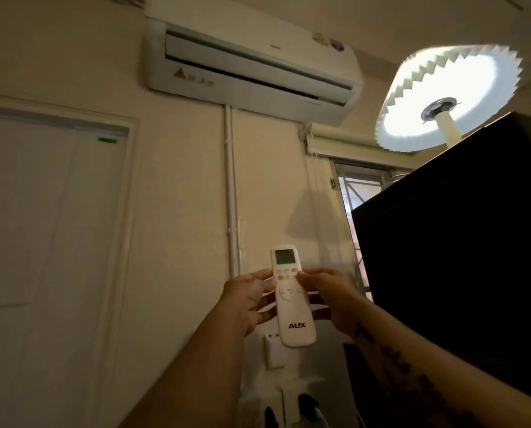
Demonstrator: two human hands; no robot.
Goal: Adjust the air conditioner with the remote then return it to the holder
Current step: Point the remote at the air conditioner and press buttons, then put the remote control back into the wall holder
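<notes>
A white AUX remote (292, 307) with a small lit screen is held upright in front of the wall, pointing up. My left hand (247, 299) grips its left edge from behind. My right hand (329, 296) holds the right edge, its thumb resting on the upper buttons. The white air conditioner (252, 60) hangs high on the wall above, its front flap showing a dark slot. A white wall holder (273, 350) sits just below and behind the remote, partly hidden by it.
A tall dark cabinet (455, 257) stands close on the right. A lit pleated lamp (449, 94) hangs above it. A white door (48, 211) is on the left, a white pipe (232, 186) runs down the wall, and plugs (307, 403) sit below the holder.
</notes>
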